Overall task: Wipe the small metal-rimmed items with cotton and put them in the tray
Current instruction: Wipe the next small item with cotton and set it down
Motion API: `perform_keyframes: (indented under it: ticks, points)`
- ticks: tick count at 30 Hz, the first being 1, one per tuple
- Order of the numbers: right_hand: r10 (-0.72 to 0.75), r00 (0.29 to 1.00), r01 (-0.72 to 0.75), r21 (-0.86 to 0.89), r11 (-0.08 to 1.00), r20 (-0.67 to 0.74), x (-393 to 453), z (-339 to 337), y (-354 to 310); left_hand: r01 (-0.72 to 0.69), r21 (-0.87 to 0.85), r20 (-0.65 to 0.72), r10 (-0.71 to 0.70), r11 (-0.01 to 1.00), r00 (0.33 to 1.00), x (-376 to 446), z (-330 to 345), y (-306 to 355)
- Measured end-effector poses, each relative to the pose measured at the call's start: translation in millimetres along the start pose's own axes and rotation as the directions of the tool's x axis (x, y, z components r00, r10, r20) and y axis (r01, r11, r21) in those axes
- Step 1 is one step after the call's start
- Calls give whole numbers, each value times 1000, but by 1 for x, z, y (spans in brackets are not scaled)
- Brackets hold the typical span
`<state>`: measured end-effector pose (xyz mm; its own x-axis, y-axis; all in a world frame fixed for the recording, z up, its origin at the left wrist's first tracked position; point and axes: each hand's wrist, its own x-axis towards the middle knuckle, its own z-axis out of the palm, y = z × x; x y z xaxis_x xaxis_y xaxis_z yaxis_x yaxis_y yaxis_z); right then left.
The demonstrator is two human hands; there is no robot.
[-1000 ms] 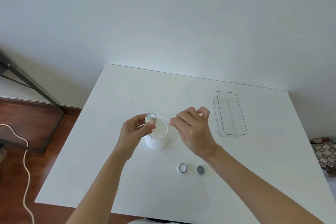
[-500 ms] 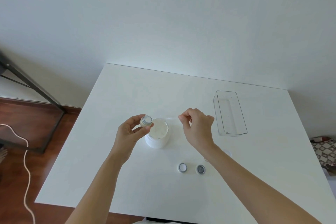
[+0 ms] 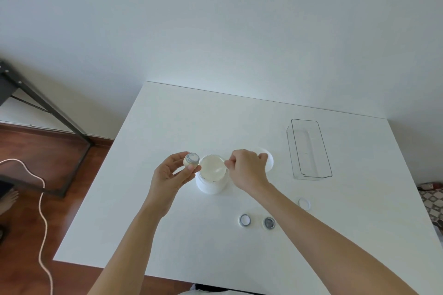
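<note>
My left hand (image 3: 171, 176) holds a small metal-rimmed item (image 3: 191, 159) up, just left of an open white jar (image 3: 211, 183). My right hand (image 3: 248, 170) is at the jar's right rim. Its fingertips are pinched on a thin white bit of cotton (image 3: 224, 163) over the jar's mouth. Two more metal-rimmed items (image 3: 244, 219) (image 3: 269, 223) lie flat on the white table (image 3: 167, 235), nearer to me. The clear plastic tray (image 3: 293, 151) stands at the right with nothing in it.
A white lid (image 3: 269, 159) lies behind my right hand. Beside my right forearm lies a small white disc (image 3: 304, 203). Left of the table are a dark metal frame (image 3: 48, 108) and a pale cable (image 3: 43, 199) on the wooden floor.
My right hand drew the cotton away from the item, then moved left to the jar's rim. My left hand shifted the item a little to the left.
</note>
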<state>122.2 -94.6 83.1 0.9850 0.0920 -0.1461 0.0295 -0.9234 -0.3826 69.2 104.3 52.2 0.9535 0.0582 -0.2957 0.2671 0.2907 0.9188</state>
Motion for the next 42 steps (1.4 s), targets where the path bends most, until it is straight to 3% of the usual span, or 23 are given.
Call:
perform_keyframes:
  ticks: [5, 8, 11, 14, 17, 21, 26, 28, 31, 35, 39, 42]
  points:
    - [270, 961, -277, 285, 918, 63, -4, -23, 19, 13, 59, 19, -14, 998, 1000, 1, 1, -2]
    - [315, 936, -349, 506, 789, 156, -9, -35, 29, 25, 75, 38, -28, 997, 999, 4, 8, -3]
    - [290, 944, -319, 658, 682, 158, -16, -46, 28, 26, 72, 44, -30, 997, 999, 6, 19, -2]
    - [225, 974, -170, 696, 697, 13, -24, -52, 19, 25, 47, 75, -28, 999, 997, 6, 27, -1]
    - [92, 969, 66, 596, 800, -231, -32, -50, 10, 31, 34, 109, -34, 999, 994, 7, 31, -1]
    - [-178, 849, 326, 227, 918, -498, -36, -45, 4, 35, 29, 134, -38, 999, 990, 7, 32, 1]
    - [-537, 639, 492, -244, 836, -551, -37, -41, 10, 32, 30, 129, -35, 999, 991, 5, 32, 4]
    - [-591, 577, 500, -329, 801, -564, -38, -40, 13, 31, 30, 120, -35, 999, 992, 5, 31, 5]
    - [-603, 549, 490, -362, 793, -579, -38, -40, 16, 32, 22, 115, -35, 999, 993, 6, 30, 7]
    - [-533, 601, 477, -268, 837, -596, -42, -41, 21, 29, 0, 116, -29, 1000, 993, 7, 27, 7]
    - [-216, 803, 315, 89, 945, -555, -44, -48, 14, 2, -14, 147, 0, 1000, 989, 7, 26, 7]
    - [17, 911, 143, 354, 924, -412, -42, -52, 8, -8, 7, 164, 7, 1000, 986, 8, 27, 7]
